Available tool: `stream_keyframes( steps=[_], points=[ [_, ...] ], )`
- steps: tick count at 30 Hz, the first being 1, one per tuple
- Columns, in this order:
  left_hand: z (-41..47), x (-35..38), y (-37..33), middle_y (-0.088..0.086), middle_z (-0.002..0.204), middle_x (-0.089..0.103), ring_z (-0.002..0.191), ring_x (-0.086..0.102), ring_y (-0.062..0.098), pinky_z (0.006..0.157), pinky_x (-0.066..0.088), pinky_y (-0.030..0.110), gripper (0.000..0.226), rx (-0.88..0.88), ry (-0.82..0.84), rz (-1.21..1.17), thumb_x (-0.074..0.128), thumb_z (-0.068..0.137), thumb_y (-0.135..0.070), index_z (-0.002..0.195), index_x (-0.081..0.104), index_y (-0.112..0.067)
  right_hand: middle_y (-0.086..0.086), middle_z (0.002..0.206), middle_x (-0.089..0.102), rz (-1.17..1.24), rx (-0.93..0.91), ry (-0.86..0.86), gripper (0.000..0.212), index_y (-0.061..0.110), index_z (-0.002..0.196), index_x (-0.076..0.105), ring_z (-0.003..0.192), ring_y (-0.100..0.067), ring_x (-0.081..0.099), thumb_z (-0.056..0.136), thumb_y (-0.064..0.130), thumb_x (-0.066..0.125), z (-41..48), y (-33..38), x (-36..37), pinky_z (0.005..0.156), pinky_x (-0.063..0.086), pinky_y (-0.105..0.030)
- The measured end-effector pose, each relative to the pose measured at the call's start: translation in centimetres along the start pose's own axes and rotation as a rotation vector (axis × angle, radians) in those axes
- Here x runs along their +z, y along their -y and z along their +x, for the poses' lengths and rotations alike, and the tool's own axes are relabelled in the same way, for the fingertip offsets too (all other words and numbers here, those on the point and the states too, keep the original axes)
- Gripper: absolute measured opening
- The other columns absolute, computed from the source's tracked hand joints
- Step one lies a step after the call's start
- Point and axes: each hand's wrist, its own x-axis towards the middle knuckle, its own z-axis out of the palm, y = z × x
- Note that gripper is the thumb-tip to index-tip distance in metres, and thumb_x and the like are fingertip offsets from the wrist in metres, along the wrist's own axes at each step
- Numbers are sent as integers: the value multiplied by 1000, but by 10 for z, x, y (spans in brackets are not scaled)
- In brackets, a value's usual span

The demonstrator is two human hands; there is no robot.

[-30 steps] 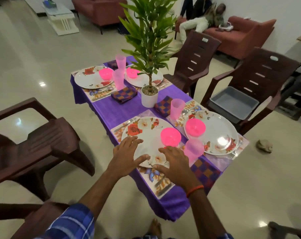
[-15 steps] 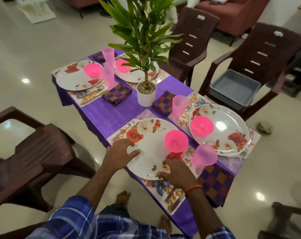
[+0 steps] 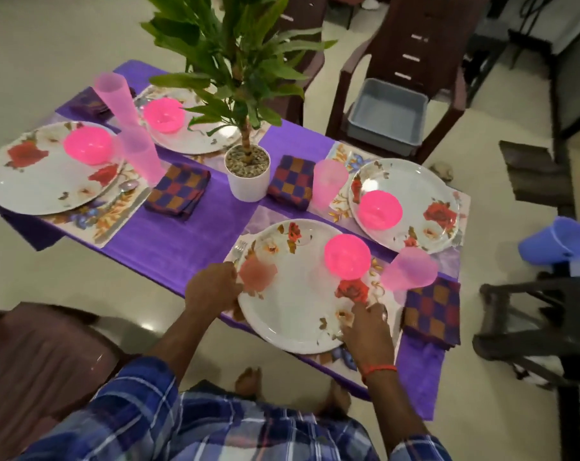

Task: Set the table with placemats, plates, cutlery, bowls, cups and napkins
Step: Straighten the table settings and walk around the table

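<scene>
four settings laid out on the purple table (image 3: 182, 241). the near plate (image 3: 298, 304) has slid toward the table's edge, overhanging it now. left hand (image 3: 212, 291) clamps its left rim, right hand (image 3: 368, 327) its near rim. pink bowl (image 3: 347, 256) rides along; final straightening, i'd judge.

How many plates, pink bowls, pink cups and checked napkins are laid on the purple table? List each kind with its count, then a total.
Plates: 4, e.g. the nearest plate
Pink bowls: 4, e.g.
Pink cups: 4, e.g.
Checked napkins: 4, one at the far corner partly hidden, e.g.
Total: 16
</scene>
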Motion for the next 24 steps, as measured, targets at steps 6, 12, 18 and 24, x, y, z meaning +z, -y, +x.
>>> stream_keyframes(
  steps=[6, 12, 18, 24],
  points=[
    [14, 1, 9, 2, 97, 70, 85, 61, 21, 72, 49, 34, 29, 77, 21, -149, 83, 79, -29, 99, 69, -12, -14, 100, 62, 192, 106, -65, 17, 9, 102, 63, 70, -21, 60, 91, 0, 53, -6, 7, 12, 58, 36, -19],
    [18, 1, 11, -1, 79, 69, 76, 65, 18, 69, 47, 30, 17, 79, 30, -218, 85, 76, -25, 80, 70, -17, -5, 87, 65, 350, 227, -90, 14, 19, 84, 59, 86, -28, 62, 88, 6, 58, -18, 8, 21, 73, 48, -32],
    [33, -8, 32, -4, 80, 72, 79, 66, 24, 69, 48, 32, 16, 51, -80, -206, 77, 79, -42, 76, 71, -27, -4, 90, 67, 405, 246, -330, 29, 25, 129, 52, 80, -24, 64, 101, 29, 54, -25, -15, 21, 67, 53, -34],
    [34, 0, 47, 0, 74, 69, 77, 66, 28, 65, 50, 35, 28, 137, -85, -167, 82, 77, -41, 75, 67, -19, -1, 87, 59, 320, 286, -352, 3, 19, 95, 59, 77, -21, 59, 97, 19, 56, -27, -36, 35, 67, 54, -38]
  ],
)
